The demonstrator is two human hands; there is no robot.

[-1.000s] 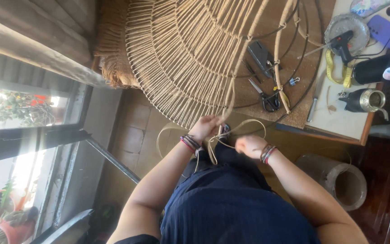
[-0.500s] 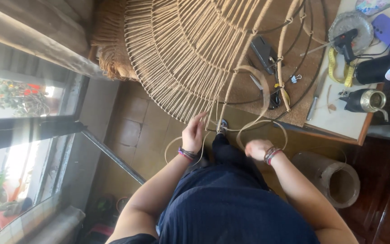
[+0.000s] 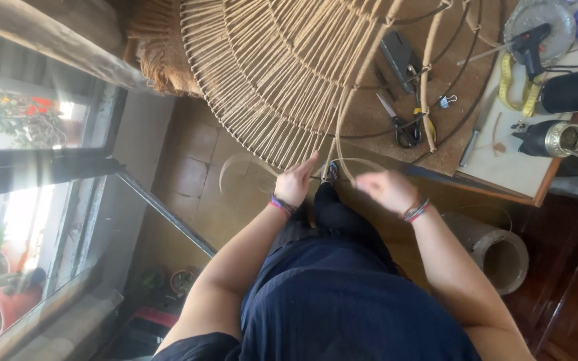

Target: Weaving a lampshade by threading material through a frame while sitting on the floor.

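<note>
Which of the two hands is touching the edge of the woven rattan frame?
The left hand: its fingers reach up to the rim of the woven rattan frame. The right hand is blurred and below the rim.
</note>
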